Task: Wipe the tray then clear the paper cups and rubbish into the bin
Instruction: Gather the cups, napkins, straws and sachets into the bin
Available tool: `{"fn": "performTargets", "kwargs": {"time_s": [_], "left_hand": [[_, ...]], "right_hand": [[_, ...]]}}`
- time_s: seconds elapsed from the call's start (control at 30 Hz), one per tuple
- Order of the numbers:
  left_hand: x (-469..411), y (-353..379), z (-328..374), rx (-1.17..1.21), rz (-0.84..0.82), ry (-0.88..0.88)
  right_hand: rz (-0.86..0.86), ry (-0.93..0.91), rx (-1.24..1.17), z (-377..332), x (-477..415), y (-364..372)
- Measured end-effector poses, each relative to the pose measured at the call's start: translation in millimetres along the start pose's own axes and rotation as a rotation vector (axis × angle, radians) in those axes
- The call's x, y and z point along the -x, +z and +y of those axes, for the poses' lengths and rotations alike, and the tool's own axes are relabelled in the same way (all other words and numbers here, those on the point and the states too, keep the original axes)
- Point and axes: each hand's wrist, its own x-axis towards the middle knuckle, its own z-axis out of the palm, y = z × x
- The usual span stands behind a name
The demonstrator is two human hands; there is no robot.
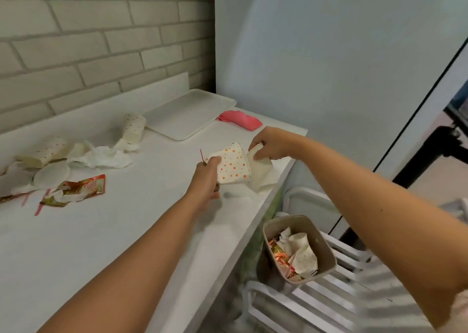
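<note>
the bench point(126, 231) has the tray point(190, 114) bare at its far end, the pink cloth point(239, 120) just beside it, so you can count the wiping as done. the bin point(298, 246), below the bench edge, already holds cups and wrappers. your left grip point(206, 178) is curled round a dotted cup point(233, 165); your right grip point(272, 143) pinches what looks like a crumpled white cup point(260, 166), the two touching near the edge. left to clear: tissues point(101, 157), two dotted cups point(133, 127), a sachet point(83, 188).
</note>
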Motion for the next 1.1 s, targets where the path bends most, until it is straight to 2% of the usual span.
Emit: {"fn": "performTargets", "kwargs": {"time_s": [0.23,0.43,0.7,0.8,0.87,0.9,0.97,1.03,1.1], "left_hand": [[-4,103,-9,0.014,-0.157,-0.061],[-14,148,-26,-0.023,-0.164,-0.119],[-22,170,-42,-0.048,-0.097,-0.173],[-23,176,-49,-0.088,-0.096,-0.205],[-24,181,-54,-0.104,-0.094,-0.226],[-25,183,-57,-0.111,-0.091,-0.238],[-27,187,-65,-0.134,-0.104,-0.265],[-30,191,-75,-0.142,-0.133,-0.294],[-35,196,-86,-0.134,-0.139,-0.318]], "right_hand": [[-0.013,0.17,-0.123,115,27,-10],[-0.099,0.293,-0.173,196,24,57],[-0.132,0.409,-0.311,235,7,158],[-0.234,0.439,-0.377,239,-1,166],[-0.246,0.387,-0.374,241,-5,155],[-0.211,0.353,-0.436,242,-7,146],[-0.145,0.323,-0.834,242,-4,124],[-0.185,0.279,-1.168,246,0,100],[-0.283,0.215,-1.231,255,2,86]]}}
